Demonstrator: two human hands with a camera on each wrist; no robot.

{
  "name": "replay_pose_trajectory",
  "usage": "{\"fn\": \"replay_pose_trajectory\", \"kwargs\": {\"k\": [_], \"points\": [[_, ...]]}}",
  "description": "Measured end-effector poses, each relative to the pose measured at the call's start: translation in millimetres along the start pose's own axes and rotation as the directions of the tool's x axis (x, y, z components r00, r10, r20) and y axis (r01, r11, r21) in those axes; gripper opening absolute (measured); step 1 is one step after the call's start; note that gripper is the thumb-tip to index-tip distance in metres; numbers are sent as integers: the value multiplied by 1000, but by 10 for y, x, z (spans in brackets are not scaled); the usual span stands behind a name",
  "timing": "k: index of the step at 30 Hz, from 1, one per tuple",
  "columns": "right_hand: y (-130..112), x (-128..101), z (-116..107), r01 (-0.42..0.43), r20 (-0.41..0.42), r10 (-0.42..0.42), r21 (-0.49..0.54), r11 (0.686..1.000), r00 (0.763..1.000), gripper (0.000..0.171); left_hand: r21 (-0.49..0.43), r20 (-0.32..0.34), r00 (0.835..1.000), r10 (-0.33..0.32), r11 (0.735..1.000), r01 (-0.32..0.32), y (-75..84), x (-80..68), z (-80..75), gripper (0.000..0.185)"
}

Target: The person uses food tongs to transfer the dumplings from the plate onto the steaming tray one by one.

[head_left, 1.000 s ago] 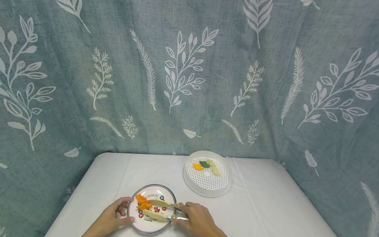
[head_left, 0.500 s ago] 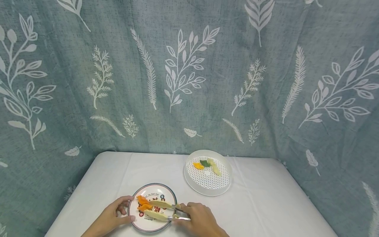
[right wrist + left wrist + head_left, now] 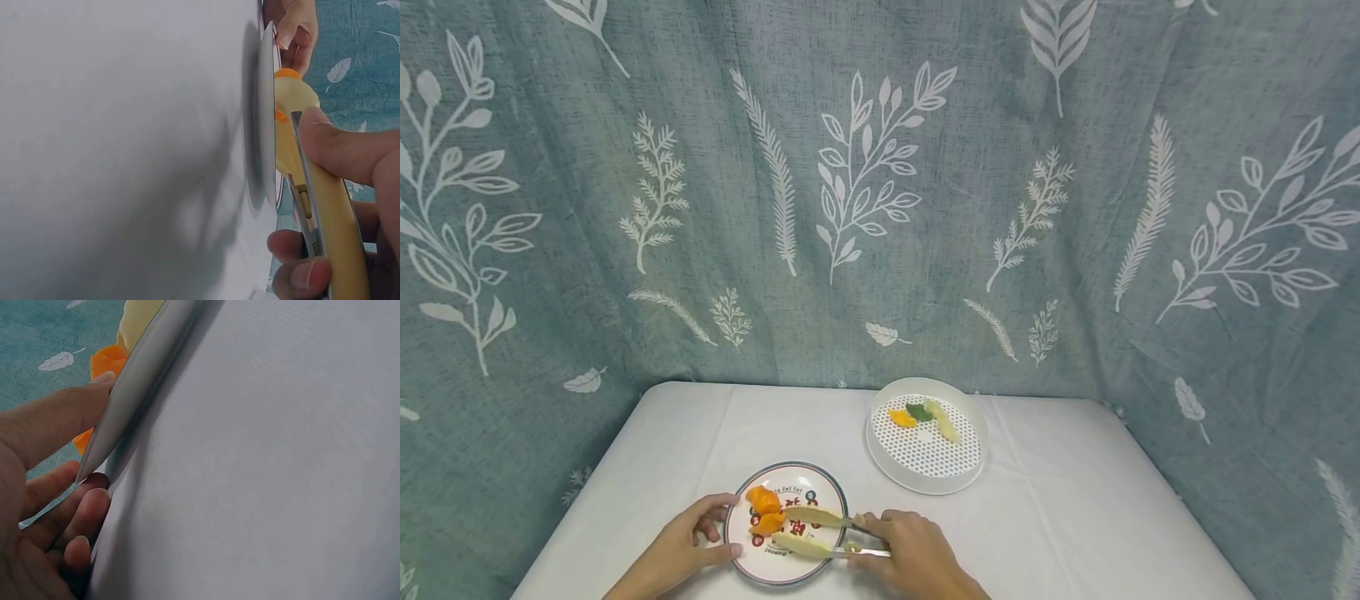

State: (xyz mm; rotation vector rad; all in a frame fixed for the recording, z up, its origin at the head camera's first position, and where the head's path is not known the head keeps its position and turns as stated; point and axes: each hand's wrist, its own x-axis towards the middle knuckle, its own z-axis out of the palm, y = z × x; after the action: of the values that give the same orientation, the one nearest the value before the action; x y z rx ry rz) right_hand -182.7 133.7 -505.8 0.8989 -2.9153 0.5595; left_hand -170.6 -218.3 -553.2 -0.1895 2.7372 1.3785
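Two dishes sit on the white table point(image 3: 1075, 500): one printed plate point(image 3: 808, 487) close to me and one white perforated tray point(image 3: 925, 467) farther back and to the right. I count two orange pieces point(image 3: 765, 510) on the plate, one above the other, and three bits in the tray: one orange piece point(image 3: 901, 418), one green piece point(image 3: 918, 412) and one pale strip point(image 3: 946, 427). There is one pair of tongs point(image 3: 808, 530).

The tongs have cream, spoon-shaped tips and metal arms that meet at a hinge by my fingers. They lie low over the plate, pointing left, the two tips spread apart. The upper tip reaches the lower orange piece; whether it actually grips it I cannot tell.

My right hand point(image 3: 917, 557) is curled around the tongs' handle end, thumb pressed on the upper arm, as the right wrist view shows plainly. My left hand point(image 3: 681, 554) holds the plate's left rim, thumb on top and fingers bent under the edge.

Compared with a second ago, the orange pieces sit a little farther apart and the tongs' tips have slid slightly right and downward. My left hand and the plate have hardly moved, and the tray's contents are as they were.
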Motion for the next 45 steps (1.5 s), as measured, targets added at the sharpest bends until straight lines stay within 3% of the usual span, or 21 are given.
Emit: {"fn": "replay_pose_trajectory", "kwargs": {"k": [12, 22, 45], "points": [[-52, 21, -19, 24, 33, -24, 2, 1000, 999, 64, 5, -3, 1000, -9, 1000, 9, 19, -3, -1, 83], [-120, 129, 53, 70, -2, -70, -14, 997, 998, 67, 0, 5, 1000, -8, 1000, 8, -8, 12, 8, 83], [-49, 87, 30, 42, -27, -41, 28, 999, 999, 63, 1, 16, 1000, -2, 1000, 2, 8, 7, -17, 81]]}}
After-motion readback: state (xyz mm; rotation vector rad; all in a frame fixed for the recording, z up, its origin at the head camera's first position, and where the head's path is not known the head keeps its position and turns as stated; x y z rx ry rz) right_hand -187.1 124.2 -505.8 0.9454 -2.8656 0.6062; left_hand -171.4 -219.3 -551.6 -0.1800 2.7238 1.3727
